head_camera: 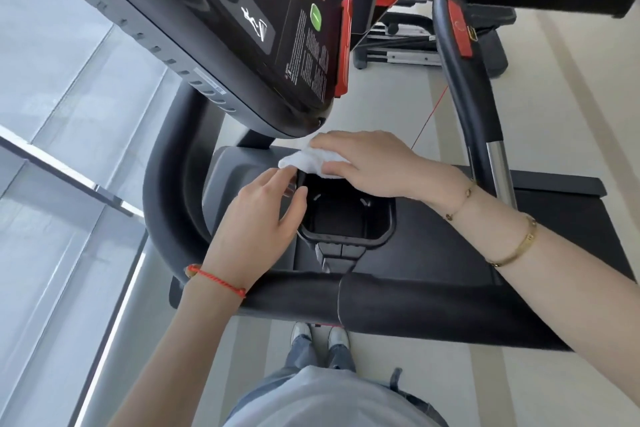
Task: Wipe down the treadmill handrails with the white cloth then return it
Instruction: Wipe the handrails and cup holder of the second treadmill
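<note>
Head view looks down over the treadmill, and I take the cup holder (pixel 346 215) as my landmark: a black, rounded-square well set in the tray below the console (pixel 221 21).

At the holder's far rim lies the white cloth (pixel 308 161), bunched, partly on the tray edge and partly hanging over the opening. I see my right hand (pixel 370 163) lying palm-down on top of the cloth, fingers fairly straight and pressing it, thumb at the cloth's near side; it covers the cloth's right part. My left hand (pixel 259 222) sits at the holder's left rim, fingers loosely extended toward the cloth's left corner. The fingertips are at or just beside that corner, and I cannot tell whether they pinch it; the hand looks relaxed, clasping nothing that I can make out.

Nearer me than the holder runs the front handrail (pixel 398 302), a thick black padded bar crossing the frame, with my left wrist resting across it. Left of the holder the rail curves up and away toward the console. Right of the holder rises a second rail (pixel 460 87) with a red tab and a chrome section. A red cord (pixel 216 279) circles my left wrist; gold bracelets (pixel 516 246) ring my right forearm.
</note>
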